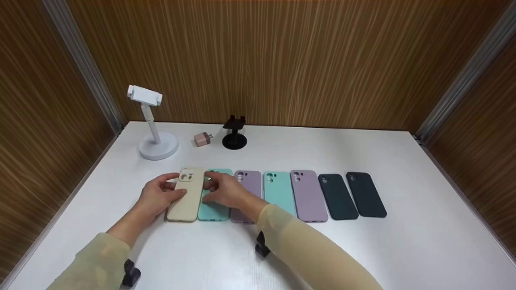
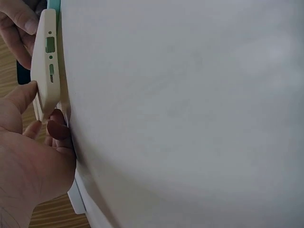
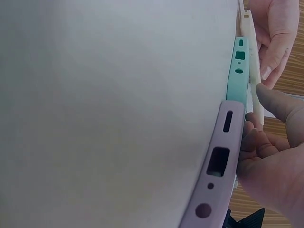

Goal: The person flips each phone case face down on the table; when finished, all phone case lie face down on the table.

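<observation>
A cream phone case (image 1: 188, 205) lies at the left end of a row of cases, its camera cutouts at the far end. My left hand (image 1: 155, 196) grips its left side, the thumb lying over the back and the fingers along the edge. In the left wrist view, the end of the cream case (image 2: 51, 66) shows its port holes. From the other side, my right hand (image 1: 229, 190) reaches over the mint case (image 1: 213, 213), index fingertip at the cream case's upper right corner and thumb by its right edge. Its other fingers bend inward over the mint case.
Rightward the row continues with a lilac case (image 1: 252, 181), another mint case (image 1: 278, 193), another lilac case (image 1: 309, 197) and two dark cases (image 1: 338, 197). Behind stand a white phone stand (image 1: 158, 146), a pink charger plug (image 1: 202, 139) and a black stand (image 1: 234, 141).
</observation>
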{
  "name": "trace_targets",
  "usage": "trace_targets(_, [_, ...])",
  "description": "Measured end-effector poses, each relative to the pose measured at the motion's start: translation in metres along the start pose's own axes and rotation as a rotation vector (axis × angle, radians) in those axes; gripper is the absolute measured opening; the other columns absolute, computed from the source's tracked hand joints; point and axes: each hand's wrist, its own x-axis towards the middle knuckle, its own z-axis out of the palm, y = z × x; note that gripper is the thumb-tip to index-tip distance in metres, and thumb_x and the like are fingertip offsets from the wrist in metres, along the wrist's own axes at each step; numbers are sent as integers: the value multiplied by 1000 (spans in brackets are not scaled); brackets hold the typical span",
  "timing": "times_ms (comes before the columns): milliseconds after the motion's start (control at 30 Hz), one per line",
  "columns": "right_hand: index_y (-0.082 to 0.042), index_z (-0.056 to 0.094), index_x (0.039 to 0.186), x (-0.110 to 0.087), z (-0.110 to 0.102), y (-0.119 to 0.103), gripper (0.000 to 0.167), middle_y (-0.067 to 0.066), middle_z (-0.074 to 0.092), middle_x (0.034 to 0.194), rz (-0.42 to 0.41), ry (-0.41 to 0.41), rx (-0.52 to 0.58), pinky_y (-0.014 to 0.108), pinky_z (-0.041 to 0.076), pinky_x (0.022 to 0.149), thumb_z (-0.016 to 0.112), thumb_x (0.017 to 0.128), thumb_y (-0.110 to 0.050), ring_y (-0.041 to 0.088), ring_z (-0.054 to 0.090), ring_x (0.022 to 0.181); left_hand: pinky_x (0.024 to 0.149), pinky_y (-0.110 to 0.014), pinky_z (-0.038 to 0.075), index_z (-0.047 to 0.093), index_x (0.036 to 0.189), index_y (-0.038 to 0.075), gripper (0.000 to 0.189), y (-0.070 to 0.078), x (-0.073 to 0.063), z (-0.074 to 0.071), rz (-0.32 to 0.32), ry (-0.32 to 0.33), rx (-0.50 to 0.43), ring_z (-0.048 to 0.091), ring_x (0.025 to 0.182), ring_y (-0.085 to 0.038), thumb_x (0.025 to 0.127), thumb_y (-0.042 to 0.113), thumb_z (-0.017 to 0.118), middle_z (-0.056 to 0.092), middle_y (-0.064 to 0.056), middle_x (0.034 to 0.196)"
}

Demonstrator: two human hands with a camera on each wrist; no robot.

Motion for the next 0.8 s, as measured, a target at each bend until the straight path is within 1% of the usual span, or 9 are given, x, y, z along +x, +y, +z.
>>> trace_targets(200, [-11, 52, 157, -1, -1, -1, 71, -5, 72, 119, 13, -13, 12, 26, 53, 97, 84, 93, -10, 8, 62, 103, 75, -19, 52, 53, 152, 3, 62, 0, 0, 0, 15, 25, 18, 59, 98, -15, 97, 13, 79, 63, -15, 121])
trace_targets(467, [-11, 52, 157, -2, -3, -3, 70, -5, 73, 123, 13, -31, 50, 27, 53, 98, 83, 94, -9, 8, 62, 105, 74, -18, 51, 54, 151, 1, 61, -1, -1, 0, 32, 53, 51, 60, 97, -15, 96, 12, 78, 64, -15, 120])
trace_targets(600, [-10, 53, 157, -3, -4, -3, 70, -5, 74, 124, 14, -42, 70, 27, 54, 97, 83, 94, -9, 9, 63, 105, 74, -19, 50, 52, 152, 1, 62, -1, -2, 0, 13, 65, 72, 58, 101, -19, 97, 14, 77, 61, -15, 121])
trace_targets(700, [-10, 53, 156, -3, -7, -2, 68, -4, 74, 123, 15, -47, 105, 28, 55, 94, 82, 94, -9, 10, 64, 107, 79, -21, 49, 51, 154, 2, 62, 0, -4, 0, -8, 75, 94, 54, 107, -23, 98, 16, 75, 58, -15, 122])
trace_targets(800, [-10, 53, 156, -6, -12, -2, 67, -2, 74, 124, 9, -48, 150, 31, 55, 92, 80, 96, -9, 13, 65, 110, 84, -23, 47, 50, 154, 3, 62, 2, -6, -1, -14, 81, 122, 53, 112, -25, 99, 18, 73, 57, -15, 125])
